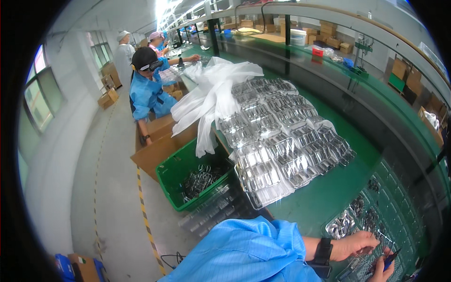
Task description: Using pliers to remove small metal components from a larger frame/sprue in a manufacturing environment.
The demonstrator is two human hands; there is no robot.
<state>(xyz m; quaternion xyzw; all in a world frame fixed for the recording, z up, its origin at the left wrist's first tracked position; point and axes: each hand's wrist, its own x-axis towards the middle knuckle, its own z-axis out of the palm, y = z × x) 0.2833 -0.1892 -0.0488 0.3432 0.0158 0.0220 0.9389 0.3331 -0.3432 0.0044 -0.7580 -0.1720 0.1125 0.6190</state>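
Note:
My left hand, with a black band at its wrist, is closed in a pinch above the trays at the lower right. Its fingertips meet at a thin metal piece too small to name. Close beside it, my right hand grips a small blue-handled tool with a dark pointed tip; its exact kind is unclear. Below and around both hands lie clear plastic trays. Shiny metal parts fill one section near my left hand, and small dark parts sit in others.
Clear trays of metal parts cover the green table, partly under white sheeting. A green bin of metal clips and a cardboard box stand at its left edge. A co-worker in blue works beyond.

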